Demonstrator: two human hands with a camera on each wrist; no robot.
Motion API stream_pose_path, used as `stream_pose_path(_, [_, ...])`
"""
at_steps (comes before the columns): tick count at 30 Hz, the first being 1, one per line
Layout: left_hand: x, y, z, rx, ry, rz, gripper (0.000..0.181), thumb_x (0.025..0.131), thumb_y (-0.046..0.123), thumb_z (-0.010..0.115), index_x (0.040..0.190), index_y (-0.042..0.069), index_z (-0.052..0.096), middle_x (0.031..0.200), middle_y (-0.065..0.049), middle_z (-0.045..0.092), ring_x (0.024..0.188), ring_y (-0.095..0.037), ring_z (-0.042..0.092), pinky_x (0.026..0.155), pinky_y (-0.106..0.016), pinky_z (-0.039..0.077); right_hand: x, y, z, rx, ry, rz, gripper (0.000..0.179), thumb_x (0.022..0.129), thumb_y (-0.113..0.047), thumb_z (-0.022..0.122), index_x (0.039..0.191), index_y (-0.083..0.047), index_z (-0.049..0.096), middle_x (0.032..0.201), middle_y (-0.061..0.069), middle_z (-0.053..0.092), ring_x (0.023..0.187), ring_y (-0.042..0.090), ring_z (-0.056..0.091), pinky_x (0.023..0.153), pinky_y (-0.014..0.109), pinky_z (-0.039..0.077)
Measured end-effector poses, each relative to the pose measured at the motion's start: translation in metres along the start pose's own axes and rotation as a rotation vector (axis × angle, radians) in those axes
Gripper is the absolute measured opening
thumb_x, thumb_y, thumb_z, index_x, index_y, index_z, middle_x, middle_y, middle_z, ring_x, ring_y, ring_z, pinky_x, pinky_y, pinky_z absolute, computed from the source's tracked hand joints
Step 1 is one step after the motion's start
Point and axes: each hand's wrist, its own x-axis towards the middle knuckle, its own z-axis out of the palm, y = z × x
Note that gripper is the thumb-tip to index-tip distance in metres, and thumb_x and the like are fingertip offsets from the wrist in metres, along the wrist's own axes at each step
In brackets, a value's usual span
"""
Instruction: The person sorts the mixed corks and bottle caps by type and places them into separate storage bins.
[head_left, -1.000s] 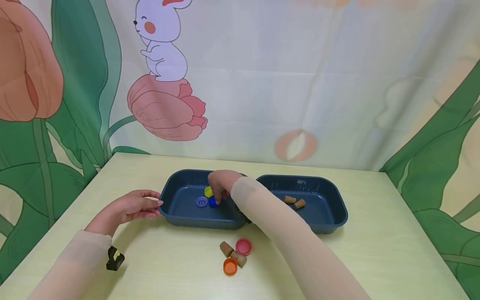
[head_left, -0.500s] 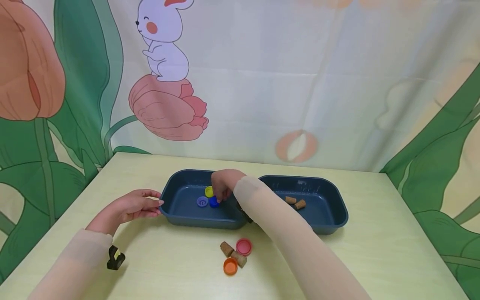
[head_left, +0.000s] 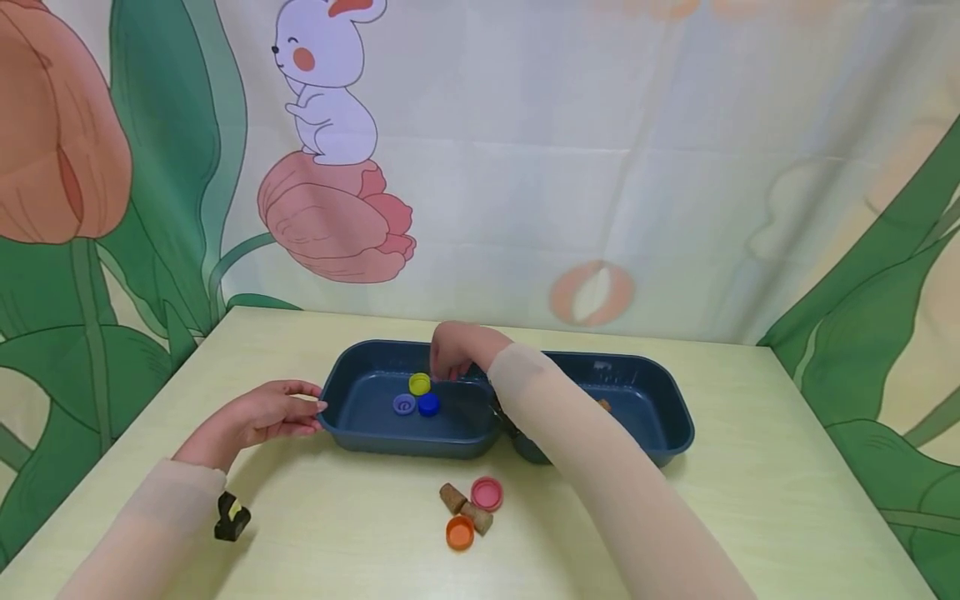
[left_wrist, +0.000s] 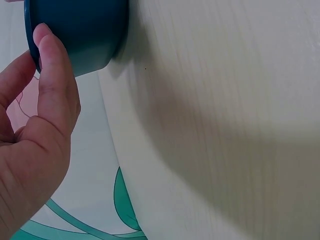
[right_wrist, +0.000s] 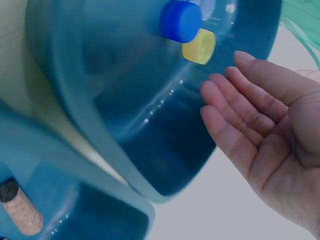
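Looking maybe half done imo: left hand (head_left: 273,414) is pinching left tray (head_left: 408,442), right hand (head_left: 453,350) is hovering over it empty, fingers loose, three caps (head_left: 428,406) are sitting inside, one cork (right_wrist: 27,213) is showing in right tray (head_left: 641,421), and two more caps (head_left: 487,494) plus two corks (head_left: 453,497) are waiting on the table (head_left: 337,525).

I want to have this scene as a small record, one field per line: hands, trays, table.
Left hand: pinches the rim of the dark-blue rectangular plastic left tray
Right hand: above that tray's far side, palm empty
Left tray: round plastic yellow cap, purple cap, blue cap
Right tray: same form; at least one brown cork; pale sleeve hides part
Wood-grain table: round plastic pink cap, orange cap, two brown tapered corks
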Motion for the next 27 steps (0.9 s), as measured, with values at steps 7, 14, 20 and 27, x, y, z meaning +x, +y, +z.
stream_pose_path(7, [0.000,-0.001,0.001,0.003,-0.005,0.005,0.034,0.105,0.009,0.054,0.132,-0.007,0.040,0.082,0.002,0.071,0.075,-0.007,0.070,0.076,-0.021,0.063,-0.021,0.011,-0.010,0.047,0.167,-0.142,0.021,0.099,-0.017,0.067,0.115,-0.004,0.074,0.108,0.012,0.076,0.080,0.014,0.065,0.080,0.025,0.060])
stream_pose_path(14, [0.001,-0.001,0.000,0.004,-0.011,0.011,0.034,0.105,0.010,0.054,0.131,-0.007,0.039,0.082,0.003,0.071,0.076,-0.007,0.071,0.075,-0.020,0.063,-0.051,0.019,-0.018,0.055,0.275,-0.255,0.026,0.100,-0.018,0.066,0.121,-0.005,0.073,0.107,0.012,0.077,0.097,0.026,0.070,0.086,0.027,0.057])
stream_pose_path(20, [0.002,-0.002,0.000,0.011,-0.011,0.012,0.041,0.105,0.010,0.054,0.136,-0.009,0.036,0.083,0.003,0.070,0.076,-0.006,0.070,0.075,-0.020,0.062,-0.078,0.026,-0.010,0.127,0.357,-0.308,0.029,0.101,-0.022,0.064,0.125,-0.005,0.070,0.114,0.011,0.076,0.105,0.024,0.069,0.095,0.032,0.058])
stream_pose_path(27, [0.003,-0.002,0.002,0.009,-0.012,0.011,0.045,0.105,0.011,0.054,0.138,-0.011,0.033,0.082,0.003,0.068,0.075,-0.006,0.069,0.074,-0.019,0.062,-0.113,0.040,0.008,0.247,0.402,-0.334,0.028,0.103,-0.021,0.061,0.127,-0.006,0.068,0.119,0.011,0.074,0.106,0.024,0.069,0.090,0.033,0.058])
